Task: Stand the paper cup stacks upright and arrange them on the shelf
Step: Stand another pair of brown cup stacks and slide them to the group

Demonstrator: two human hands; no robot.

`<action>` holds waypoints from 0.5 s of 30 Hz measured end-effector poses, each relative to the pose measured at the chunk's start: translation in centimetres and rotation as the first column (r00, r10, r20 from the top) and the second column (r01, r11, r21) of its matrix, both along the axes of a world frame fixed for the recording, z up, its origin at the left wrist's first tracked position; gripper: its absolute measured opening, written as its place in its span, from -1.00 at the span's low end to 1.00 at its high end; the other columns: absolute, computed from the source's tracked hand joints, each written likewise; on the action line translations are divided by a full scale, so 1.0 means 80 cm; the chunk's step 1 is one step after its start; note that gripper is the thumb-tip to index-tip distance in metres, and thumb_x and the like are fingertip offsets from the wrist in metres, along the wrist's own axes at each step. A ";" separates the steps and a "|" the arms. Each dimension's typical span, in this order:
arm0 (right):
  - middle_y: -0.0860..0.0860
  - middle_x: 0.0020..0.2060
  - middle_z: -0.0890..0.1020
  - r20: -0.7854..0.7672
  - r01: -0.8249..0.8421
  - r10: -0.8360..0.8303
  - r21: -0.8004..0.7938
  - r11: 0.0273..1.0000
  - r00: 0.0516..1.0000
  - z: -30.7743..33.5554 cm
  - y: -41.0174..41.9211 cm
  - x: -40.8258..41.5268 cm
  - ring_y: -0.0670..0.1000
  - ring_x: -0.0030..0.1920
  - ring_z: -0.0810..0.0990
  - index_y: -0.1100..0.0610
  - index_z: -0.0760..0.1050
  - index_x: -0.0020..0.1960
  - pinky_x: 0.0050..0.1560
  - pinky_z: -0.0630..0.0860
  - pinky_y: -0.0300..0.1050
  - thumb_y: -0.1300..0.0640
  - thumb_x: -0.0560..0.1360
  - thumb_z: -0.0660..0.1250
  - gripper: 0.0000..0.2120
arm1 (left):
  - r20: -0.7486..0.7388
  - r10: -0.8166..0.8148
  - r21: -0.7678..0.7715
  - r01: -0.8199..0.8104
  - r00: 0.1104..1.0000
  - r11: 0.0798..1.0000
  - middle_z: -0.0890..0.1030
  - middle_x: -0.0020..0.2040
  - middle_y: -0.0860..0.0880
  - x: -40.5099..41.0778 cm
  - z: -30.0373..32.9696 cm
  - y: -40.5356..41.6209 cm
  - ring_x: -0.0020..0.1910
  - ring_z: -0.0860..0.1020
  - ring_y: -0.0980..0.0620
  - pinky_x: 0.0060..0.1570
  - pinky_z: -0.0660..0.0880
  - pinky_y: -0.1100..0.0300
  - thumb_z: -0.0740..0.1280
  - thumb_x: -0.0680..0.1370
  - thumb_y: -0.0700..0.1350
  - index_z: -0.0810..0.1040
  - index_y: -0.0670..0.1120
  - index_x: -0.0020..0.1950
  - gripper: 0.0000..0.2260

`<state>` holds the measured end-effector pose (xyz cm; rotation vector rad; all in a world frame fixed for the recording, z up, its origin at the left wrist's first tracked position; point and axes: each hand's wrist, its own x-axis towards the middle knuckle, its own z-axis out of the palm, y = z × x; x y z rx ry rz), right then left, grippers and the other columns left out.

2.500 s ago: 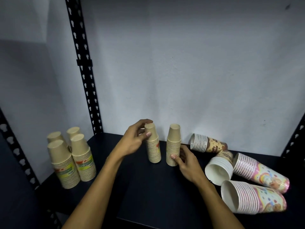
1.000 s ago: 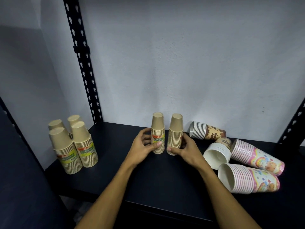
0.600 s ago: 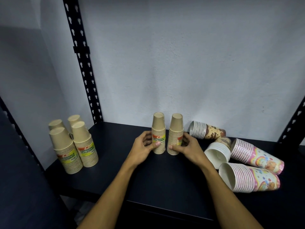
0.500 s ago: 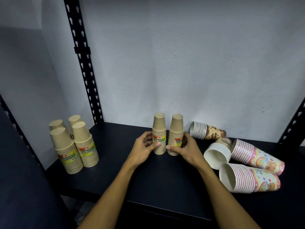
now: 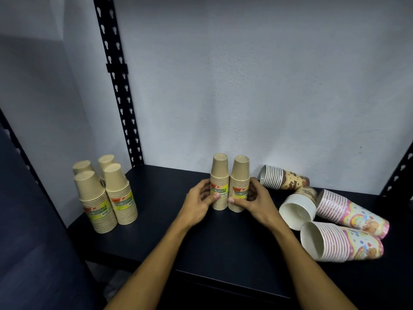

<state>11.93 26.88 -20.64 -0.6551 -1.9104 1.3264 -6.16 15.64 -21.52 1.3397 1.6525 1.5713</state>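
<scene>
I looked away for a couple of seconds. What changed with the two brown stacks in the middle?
The left stack and right stack, apart before, now stand side by side, labels turned forward. The left hand dropped from the top to a low grip; the right hand still holds low. The four stacks at left and the lying stacks stayed.

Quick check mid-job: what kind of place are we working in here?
Probably a storeroom or stockroom: a black metal shelf with a slotted upright against a bare wall, holding sleeve-wrapped cup stacks.
</scene>
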 end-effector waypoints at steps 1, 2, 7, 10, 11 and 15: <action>-0.01 0.14 0.69 0.001 0.005 -0.005 0.014 1.000 1.000 -0.001 -0.001 0.000 -0.01 0.17 0.67 0.04 0.49 0.26 0.24 0.60 0.10 0.07 0.30 0.66 -0.39 | -0.004 0.001 0.000 -0.001 1.000 1.000 0.63 0.26 -0.02 0.000 0.000 -0.001 0.27 0.59 0.09 0.32 0.50 0.11 0.44 0.56 -0.13 0.44 -0.13 0.43 -0.54; -0.02 0.14 0.69 0.005 0.006 -0.006 0.022 1.000 1.000 -0.001 -0.001 0.000 -0.01 0.17 0.67 0.02 0.48 0.26 0.24 0.60 0.10 0.03 0.28 0.67 -0.37 | -0.008 0.002 -0.002 -0.002 1.000 1.000 0.62 0.27 -0.02 0.001 0.001 -0.001 0.27 0.59 0.09 0.32 0.50 0.11 0.44 0.56 -0.13 0.44 -0.13 0.44 -0.54; -0.08 0.24 0.64 0.076 -0.049 0.047 0.029 0.998 0.996 0.003 -0.001 0.006 -0.07 0.26 0.62 0.00 0.42 0.38 0.33 0.54 0.05 0.01 0.27 0.67 -0.24 | -0.020 0.016 -0.019 -0.016 1.000 1.000 0.62 0.28 -0.03 0.002 0.004 -0.005 0.28 0.58 0.08 0.34 0.49 0.08 0.44 0.56 -0.12 0.43 -0.13 0.44 -0.53; -0.06 0.21 0.67 0.102 -0.057 0.051 0.060 0.997 0.994 0.002 -0.002 0.008 -0.07 0.23 0.64 0.06 0.48 0.36 0.35 0.53 0.09 0.17 0.36 0.62 -0.38 | -0.022 0.031 -0.025 -0.032 0.999 0.999 0.62 0.27 -0.02 0.005 0.005 -0.009 0.28 0.58 0.10 0.34 0.49 0.07 0.43 0.56 -0.14 0.44 -0.11 0.43 -0.55; -0.06 0.20 0.68 0.103 -0.050 0.042 0.068 0.996 0.994 0.002 -0.004 0.008 -0.08 0.22 0.64 0.06 0.49 0.35 0.35 0.53 0.08 0.18 0.36 0.62 -0.39 | -0.025 0.038 -0.027 -0.039 0.999 0.999 0.62 0.27 -0.01 0.007 0.006 -0.011 0.28 0.58 0.10 0.34 0.49 0.07 0.43 0.56 -0.14 0.44 -0.11 0.43 -0.55; -0.07 0.19 0.68 0.107 -0.054 0.044 0.092 0.994 0.993 0.001 -0.019 0.004 -0.09 0.21 0.64 0.03 0.49 0.33 0.33 0.54 0.07 0.12 0.35 0.63 -0.40 | -0.037 0.070 -0.034 -0.071 0.997 0.997 0.63 0.26 0.01 0.008 0.005 -0.027 0.27 0.58 0.12 0.35 0.49 0.07 0.43 0.56 -0.13 0.46 -0.09 0.42 -0.57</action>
